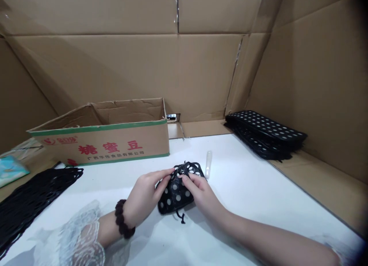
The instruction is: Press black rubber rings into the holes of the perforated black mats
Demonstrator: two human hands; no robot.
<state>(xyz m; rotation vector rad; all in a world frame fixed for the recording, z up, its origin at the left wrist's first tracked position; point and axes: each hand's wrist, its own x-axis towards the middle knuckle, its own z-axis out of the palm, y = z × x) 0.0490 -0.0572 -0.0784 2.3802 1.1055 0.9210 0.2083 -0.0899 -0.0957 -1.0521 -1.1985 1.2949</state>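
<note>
Between my hands, on the white table, lies a small black piece with white dots [178, 196], apparently folded fabric or sheet material. Its far part looks like it has round holes, and a short black cord end sticks out at the near edge. My left hand [147, 192] pinches its upper left part, thumb against fingers, with a dark beaded band on the wrist. From the right, my right hand [204, 195] grips the upper edge between thumb and bent fingers. Just beyond the right hand lies a clear narrow plastic tube [208, 164], untouched.
An open cardboard box [100, 143] with red lettering stands at the back left. Black net-like pieces [31, 200] lie along the left side, near a blue-green packet [12, 170]. A stack of black dotted pieces [264, 131] rests at the back right. Cardboard walls [207, 74] enclose the table.
</note>
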